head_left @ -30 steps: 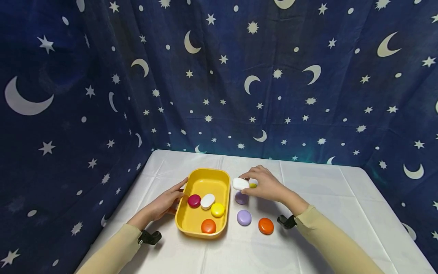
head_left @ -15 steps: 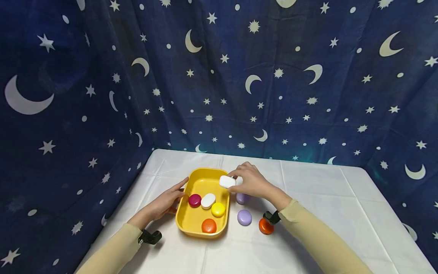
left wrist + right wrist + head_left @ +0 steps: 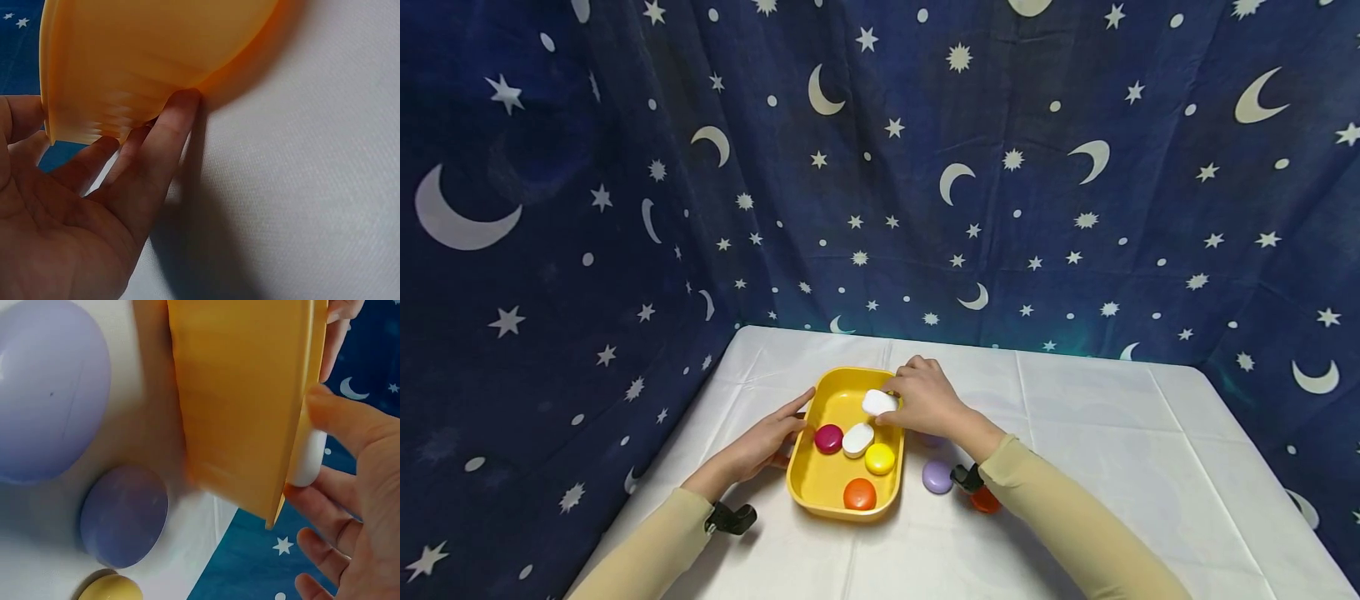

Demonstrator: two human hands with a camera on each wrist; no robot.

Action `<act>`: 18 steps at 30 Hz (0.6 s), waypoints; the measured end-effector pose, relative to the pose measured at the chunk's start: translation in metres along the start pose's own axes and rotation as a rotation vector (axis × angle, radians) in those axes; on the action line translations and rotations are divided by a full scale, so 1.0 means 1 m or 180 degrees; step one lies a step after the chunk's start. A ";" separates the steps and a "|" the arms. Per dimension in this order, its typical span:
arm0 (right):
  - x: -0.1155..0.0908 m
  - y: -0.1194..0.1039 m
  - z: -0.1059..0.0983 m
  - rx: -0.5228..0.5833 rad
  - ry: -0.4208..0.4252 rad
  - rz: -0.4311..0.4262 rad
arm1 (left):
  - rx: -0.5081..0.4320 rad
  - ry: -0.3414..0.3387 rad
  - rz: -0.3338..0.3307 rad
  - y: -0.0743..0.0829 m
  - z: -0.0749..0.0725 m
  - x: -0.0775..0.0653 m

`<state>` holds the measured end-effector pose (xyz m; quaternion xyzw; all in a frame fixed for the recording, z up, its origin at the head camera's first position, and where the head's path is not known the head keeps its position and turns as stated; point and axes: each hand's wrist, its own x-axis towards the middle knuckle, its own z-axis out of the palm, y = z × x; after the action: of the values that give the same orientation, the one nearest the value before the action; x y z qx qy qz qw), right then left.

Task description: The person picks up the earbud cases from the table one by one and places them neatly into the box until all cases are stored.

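My right hand (image 3: 925,402) pinches a smooth, oblong white piece with rounded corners (image 3: 880,403) between thumb and fingers, over the right side of a yellow plastic tray (image 3: 837,502). In the right wrist view, the tray wall partly hides the white piece (image 3: 309,459). Inside the tray lie a dark pink round piece (image 3: 829,439), a white oval piece (image 3: 858,440), a yellow round piece (image 3: 880,459) and an orange round piece (image 3: 860,494). My left hand (image 3: 767,443) touches the tray's left outer wall with extended fingers, its fingertips (image 3: 182,103) low on the wall in the left wrist view.
Right of the tray lie a light purple round piece (image 3: 937,477) and an orange-red one (image 3: 985,500) partly under the right wrist. The right wrist view shows another purple piece (image 3: 125,515) and a yellow one (image 3: 111,589). A starry blue curtain (image 3: 910,167) surrounds the white-covered table (image 3: 1097,433).
My right hand has carried the white oblong piece leftward, from beside the tray to over its right side. The left hand stays at the tray wall.
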<state>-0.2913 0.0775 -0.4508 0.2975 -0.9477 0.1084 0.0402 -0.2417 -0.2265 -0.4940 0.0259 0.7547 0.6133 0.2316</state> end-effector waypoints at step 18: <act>-0.007 0.009 -0.005 0.0071 0.0127 0.0120 | -0.0022 -0.0054 0.0026 -0.001 0.000 0.001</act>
<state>-0.2905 0.0899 -0.4486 0.2779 -0.9509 0.1256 0.0538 -0.2420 -0.2266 -0.4956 0.0334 0.7505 0.6166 0.2355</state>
